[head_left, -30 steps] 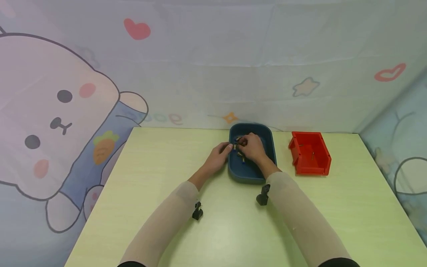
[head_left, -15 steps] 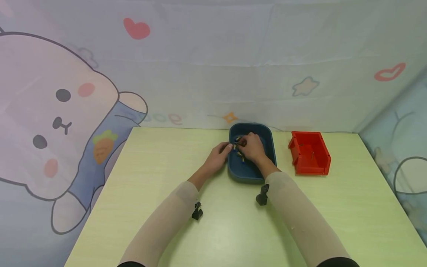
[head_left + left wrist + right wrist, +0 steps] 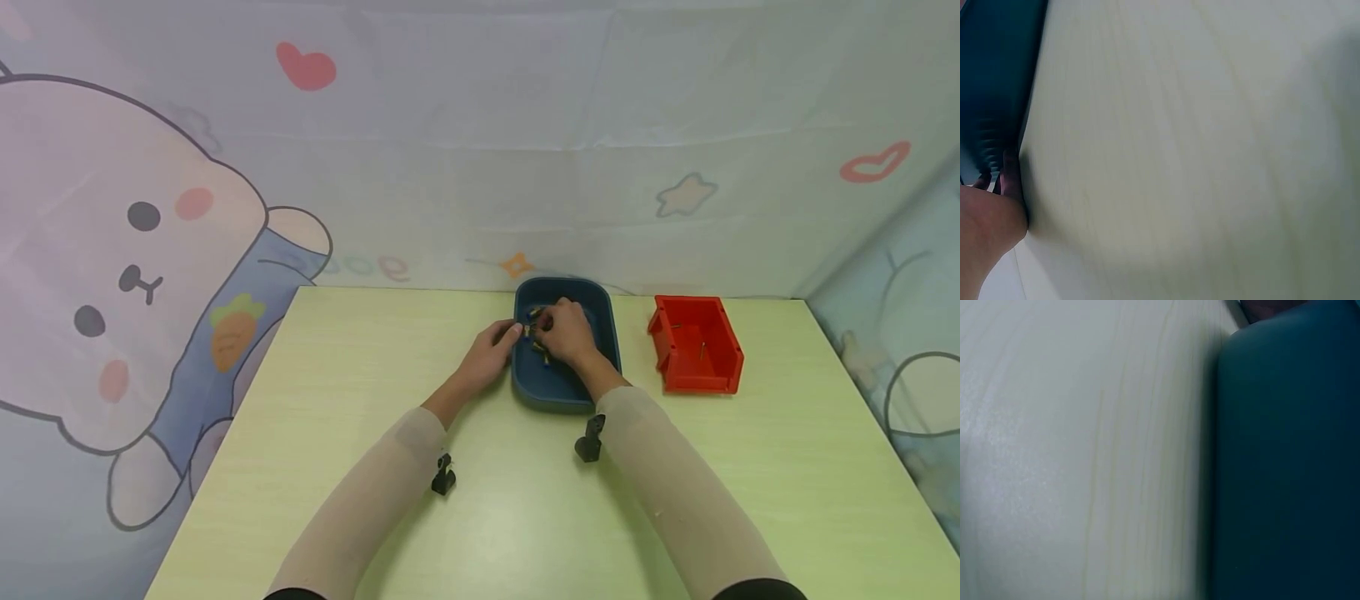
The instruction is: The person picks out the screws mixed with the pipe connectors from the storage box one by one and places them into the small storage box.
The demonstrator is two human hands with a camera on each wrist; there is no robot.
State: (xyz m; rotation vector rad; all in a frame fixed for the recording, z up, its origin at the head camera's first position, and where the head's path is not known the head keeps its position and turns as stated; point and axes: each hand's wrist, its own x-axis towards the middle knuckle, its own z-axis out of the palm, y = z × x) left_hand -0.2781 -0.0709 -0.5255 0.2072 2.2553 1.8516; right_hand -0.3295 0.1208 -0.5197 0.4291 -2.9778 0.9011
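Note:
In the head view my left hand (image 3: 487, 357) grips the left rim of a dark blue plastic tub (image 3: 552, 398), its thumb at the edge. Fingers (image 3: 1010, 178) lie against the tub's wall in the left wrist view. My right hand (image 3: 568, 335) reaches down into the tub with fingers bent and fingertips among several small brass-coloured pieces (image 3: 546, 360), some with blue ends. I cannot tell whether a piece is pinched there. Another brass piece (image 3: 527, 331) lies close to the left thumb. The right wrist view shows mostly the tub's outer wall (image 3: 1291, 462).
A red open-front bin (image 3: 697, 382) stands right of the tub, with small brass-coloured pins (image 3: 702, 350) inside. Both stand near the back edge of the pale wood-grain table (image 3: 375, 358). Behind hangs a printed cloth (image 3: 480, 183).
The fingertips of my right hand shift slightly among the brass pieces. My left hand stays at the tub's rim, and the tub and red bin keep their places.

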